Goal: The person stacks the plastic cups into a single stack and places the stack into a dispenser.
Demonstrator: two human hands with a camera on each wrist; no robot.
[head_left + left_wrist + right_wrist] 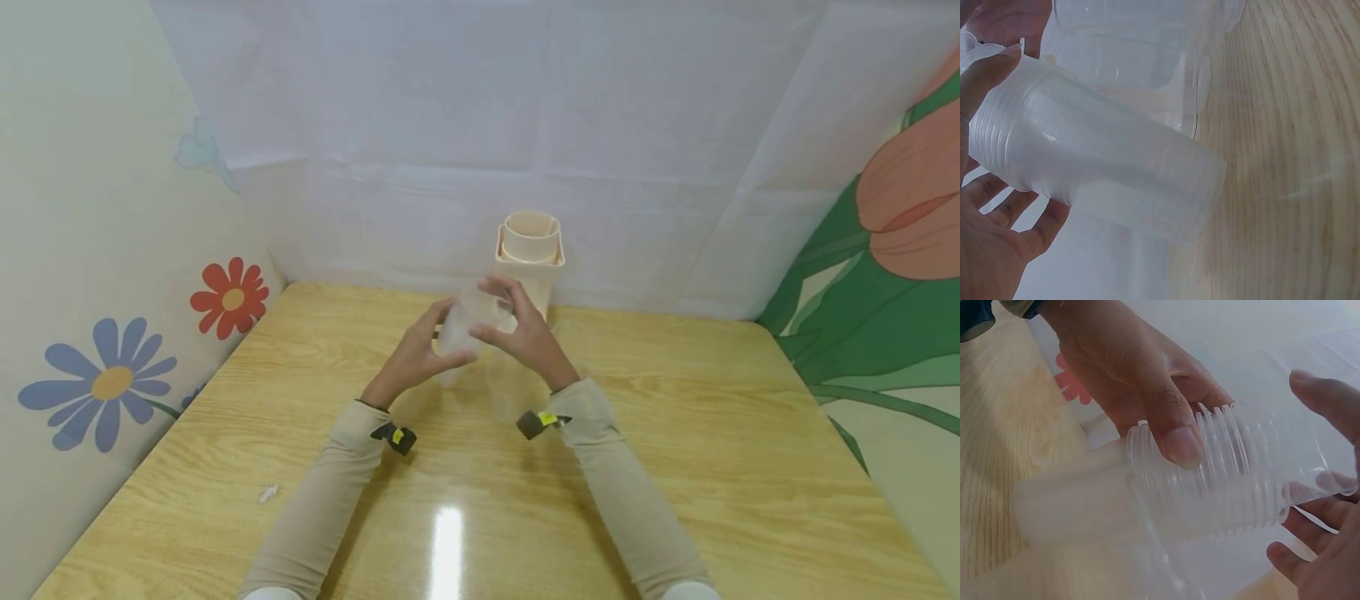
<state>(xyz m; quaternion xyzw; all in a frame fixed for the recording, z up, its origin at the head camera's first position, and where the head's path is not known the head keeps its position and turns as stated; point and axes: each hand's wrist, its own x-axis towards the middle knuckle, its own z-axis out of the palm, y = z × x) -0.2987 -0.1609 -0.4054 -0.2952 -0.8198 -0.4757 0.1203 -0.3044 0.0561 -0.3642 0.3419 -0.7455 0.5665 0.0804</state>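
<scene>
My left hand (416, 354) holds a stack of nested clear plastic cups (1116, 150), its thumb and fingers round the ridged rims. In the right wrist view the stack (1072, 500) lies tilted on its side, closed end to the left. One clear cup (1304, 447) juts from the open end of the stack toward my right hand (1335, 544). That hand is spread round this cup; its thumb stands off the wall, and some fingers show through the plastic. More clear cups (1141, 69) stand on the table beside the stack.
Behind the hands, a beige square holder (551, 265) carries a round beige container (531, 242) against the white cloth (420, 125). A small white scrap (267, 493) lies left on the wooden table (750, 467). Flower-painted walls (112, 250) flank both sides.
</scene>
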